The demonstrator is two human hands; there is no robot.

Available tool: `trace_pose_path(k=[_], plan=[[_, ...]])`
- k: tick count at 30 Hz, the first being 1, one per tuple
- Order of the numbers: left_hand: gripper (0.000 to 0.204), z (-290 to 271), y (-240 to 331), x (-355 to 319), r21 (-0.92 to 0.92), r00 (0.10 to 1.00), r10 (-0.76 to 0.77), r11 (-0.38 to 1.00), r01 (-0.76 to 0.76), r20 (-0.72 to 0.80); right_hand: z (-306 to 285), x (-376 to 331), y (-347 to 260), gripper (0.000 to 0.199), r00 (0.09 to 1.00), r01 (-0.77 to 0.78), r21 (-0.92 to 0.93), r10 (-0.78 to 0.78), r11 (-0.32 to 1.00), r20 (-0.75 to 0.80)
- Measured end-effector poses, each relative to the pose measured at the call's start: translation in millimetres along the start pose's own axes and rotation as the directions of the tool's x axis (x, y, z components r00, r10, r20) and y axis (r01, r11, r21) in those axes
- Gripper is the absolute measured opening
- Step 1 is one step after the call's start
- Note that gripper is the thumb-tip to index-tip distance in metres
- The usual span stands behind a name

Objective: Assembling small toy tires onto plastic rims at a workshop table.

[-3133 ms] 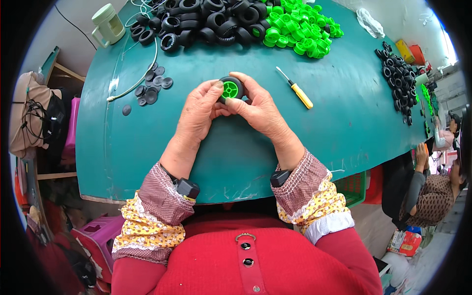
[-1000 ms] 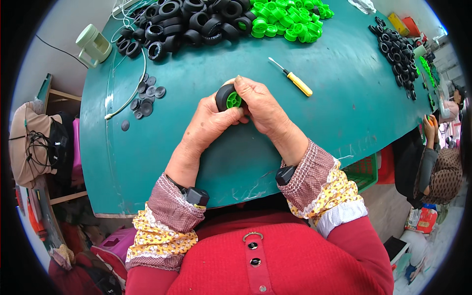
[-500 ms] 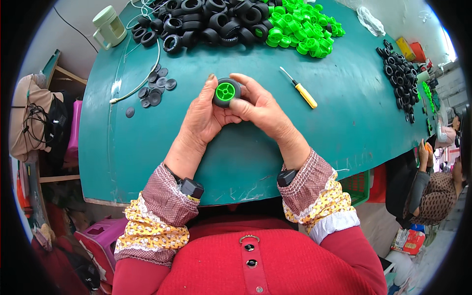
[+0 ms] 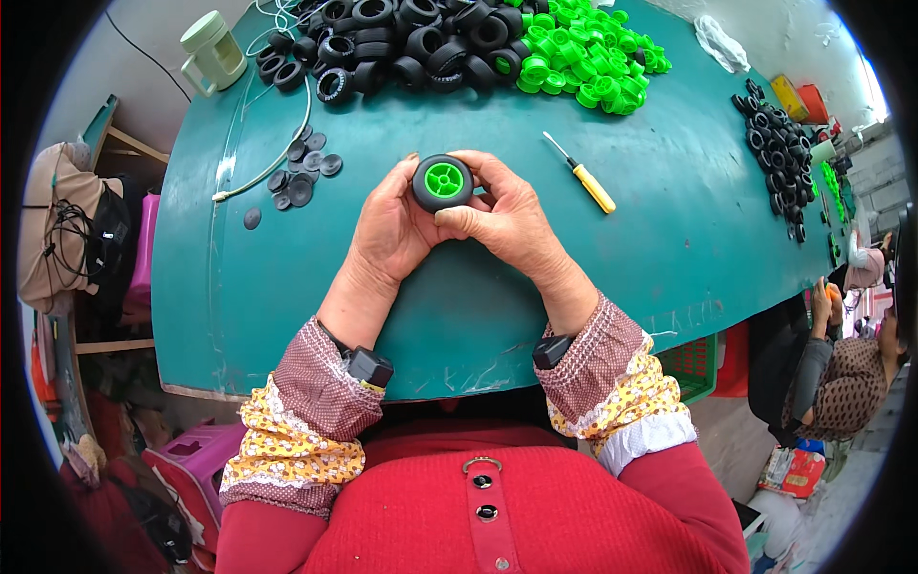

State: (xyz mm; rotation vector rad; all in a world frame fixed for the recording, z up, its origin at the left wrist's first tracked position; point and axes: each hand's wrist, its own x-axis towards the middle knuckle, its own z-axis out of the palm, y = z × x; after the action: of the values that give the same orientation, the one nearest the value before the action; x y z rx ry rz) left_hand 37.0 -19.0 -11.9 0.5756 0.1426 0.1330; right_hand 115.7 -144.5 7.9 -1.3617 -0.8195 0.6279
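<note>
Between my two hands is a toy wheel (image 4: 444, 183), a black rubber tyre around a green spoked hub, its face turned up. My left hand (image 4: 390, 225) closes on its left side, thumb along the edge. From the right, my right hand (image 4: 509, 215) grips it, with the thumb at the lower rim and the fingers around the far side. A heap of black tyres (image 4: 411, 43) lies beyond my hands, touching a pile of green wheel hubs (image 4: 598, 57). Right of my hands rests a screwdriver (image 4: 593, 187) with a yellow handle.
Small black discs (image 4: 300, 191) lie scattered on the green table (image 4: 258, 306) to the left, beside a pale cable. A lidded jug (image 4: 214, 55) stands at the far left corner. More black tyres (image 4: 776, 153) lie at the far right. A person (image 4: 841, 373) sits at the right.
The wheel has turned slightly in my hands, so its face shows more fully. My right thumb has slid down and left along the rim.
</note>
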Motion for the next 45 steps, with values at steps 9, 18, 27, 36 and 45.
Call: trace_pose_path(k=[9,18,27,36,45], plan=[[0.039,16.7,9.2,-7.8,0.486,0.982,0.147,0.871,-0.071,-0.119,-1.5,3.8,9.7,0.045,0.998,0.041,-0.041,-0.043,0.998,-0.05],[0.043,26.2,-3.6,-9.6,0.771,0.978,0.21,0.626,-0.119,-0.019,-7.8,6.0,14.7,0.027,0.981,-0.147,0.275,0.175,0.95,-0.08],[0.038,26.1,-10.6,-9.7,0.833,0.937,0.325,0.477,-0.279,0.128,-1.3,0.7,8.4,0.033,0.967,-0.209,0.541,0.254,0.815,-0.009],[0.037,29.4,-11.1,-9.9,0.846,0.935,0.315,0.442,-0.297,0.164,-9.4,3.3,9.6,0.033,0.967,-0.222,0.576,0.251,0.787,0.03],[0.035,22.0,-2.4,-5.9,0.529,0.981,0.196,0.831,-0.17,0.006,-7.8,3.9,9.6,0.031,0.969,-0.236,0.608,0.234,0.758,0.084]])
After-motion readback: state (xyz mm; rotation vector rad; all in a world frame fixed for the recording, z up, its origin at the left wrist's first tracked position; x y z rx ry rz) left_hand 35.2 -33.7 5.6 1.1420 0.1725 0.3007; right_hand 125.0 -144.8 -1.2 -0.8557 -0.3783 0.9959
